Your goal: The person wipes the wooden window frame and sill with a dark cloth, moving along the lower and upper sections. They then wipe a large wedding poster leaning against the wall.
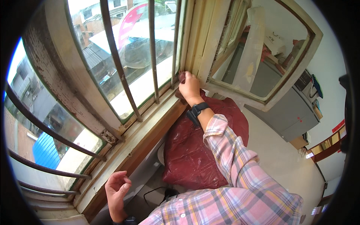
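My right hand (189, 86) grips a dark reddish-brown cloth (182, 77) at the far right corner of the window sill (149, 118). Part of that cloth hangs below my fingers over the sill's inner edge, and my palm hides the rest. The cloth is against the wooden window frame (192, 39), close to the foot of the last metal bar (175, 47). My left hand (116, 188) is held near the sill's near end, fingers loosely curled and apart, with nothing in it. A black band is on each wrist.
Metal bars (152, 50) rise along the window panes. An open glazed casement (264, 104) juts into the room at the right. Below the sill lies a large wrinkled dark red cover (197, 157). A grey cabinet (292, 121) stands behind the casement.
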`<act>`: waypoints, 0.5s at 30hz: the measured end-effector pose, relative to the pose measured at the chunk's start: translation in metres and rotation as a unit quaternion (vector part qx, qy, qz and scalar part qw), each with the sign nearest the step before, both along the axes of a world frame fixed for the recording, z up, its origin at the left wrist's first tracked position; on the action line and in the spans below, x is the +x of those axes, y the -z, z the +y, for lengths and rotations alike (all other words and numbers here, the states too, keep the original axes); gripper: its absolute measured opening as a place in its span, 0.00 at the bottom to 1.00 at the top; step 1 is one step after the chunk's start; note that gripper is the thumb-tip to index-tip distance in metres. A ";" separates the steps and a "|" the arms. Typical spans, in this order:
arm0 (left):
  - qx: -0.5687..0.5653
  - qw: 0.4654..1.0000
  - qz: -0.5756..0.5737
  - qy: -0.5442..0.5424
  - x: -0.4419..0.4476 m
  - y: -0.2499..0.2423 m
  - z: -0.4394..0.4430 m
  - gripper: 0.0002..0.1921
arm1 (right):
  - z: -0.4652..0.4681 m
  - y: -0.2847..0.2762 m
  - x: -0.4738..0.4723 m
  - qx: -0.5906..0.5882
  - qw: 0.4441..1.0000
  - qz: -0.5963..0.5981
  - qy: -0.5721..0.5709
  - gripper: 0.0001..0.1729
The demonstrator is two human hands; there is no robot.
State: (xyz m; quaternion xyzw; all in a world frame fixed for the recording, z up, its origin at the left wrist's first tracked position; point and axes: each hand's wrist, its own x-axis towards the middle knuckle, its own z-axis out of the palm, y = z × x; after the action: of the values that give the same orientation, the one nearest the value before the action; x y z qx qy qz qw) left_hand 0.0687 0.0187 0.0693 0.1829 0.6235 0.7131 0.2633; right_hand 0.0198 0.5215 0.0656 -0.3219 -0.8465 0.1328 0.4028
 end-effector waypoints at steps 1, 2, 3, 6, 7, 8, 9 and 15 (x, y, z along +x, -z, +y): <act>-0.003 1.000 -0.009 0.001 -0.001 0.001 -0.001 0.28 | 0.000 0.006 -0.004 -0.007 0.988 -0.155 0.016 0.18; -0.004 1.000 -0.012 -0.001 -0.002 0.002 -0.001 0.28 | -0.006 0.013 -0.005 0.010 0.990 -0.141 0.027 0.16; -0.006 1.000 -0.015 -0.002 -0.004 0.004 -0.001 0.28 | -0.014 0.017 -0.002 0.006 0.992 -0.123 0.005 0.16; 0.001 1.000 -0.025 -0.001 -0.011 0.008 0.001 0.28 | -0.047 0.016 0.018 -0.044 0.989 -0.134 -0.051 0.16; 0.009 1.000 -0.028 0.004 -0.013 0.010 0.002 0.28 | -0.060 0.014 0.024 -0.030 0.990 -0.110 -0.088 0.14; 0.010 1.000 -0.029 0.004 -0.015 0.011 0.003 0.28 | -0.068 0.011 0.032 -0.101 0.977 -0.100 -0.160 0.16; 0.014 0.999 -0.032 0.009 -0.018 0.013 0.003 0.28 | -0.073 0.008 0.037 -0.155 0.952 -0.071 -0.255 0.18; 0.048 0.998 -0.031 0.027 -0.028 0.016 -0.004 0.24 | -0.066 0.004 0.012 0.005 0.987 -0.062 -0.151 0.21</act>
State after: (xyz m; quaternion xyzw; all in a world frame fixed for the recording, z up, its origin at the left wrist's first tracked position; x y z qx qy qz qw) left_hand 0.0402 0.0148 0.0529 0.1897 0.5750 0.7399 0.2931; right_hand 0.0323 0.4552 0.0619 -0.1961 -0.9093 0.1674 0.3266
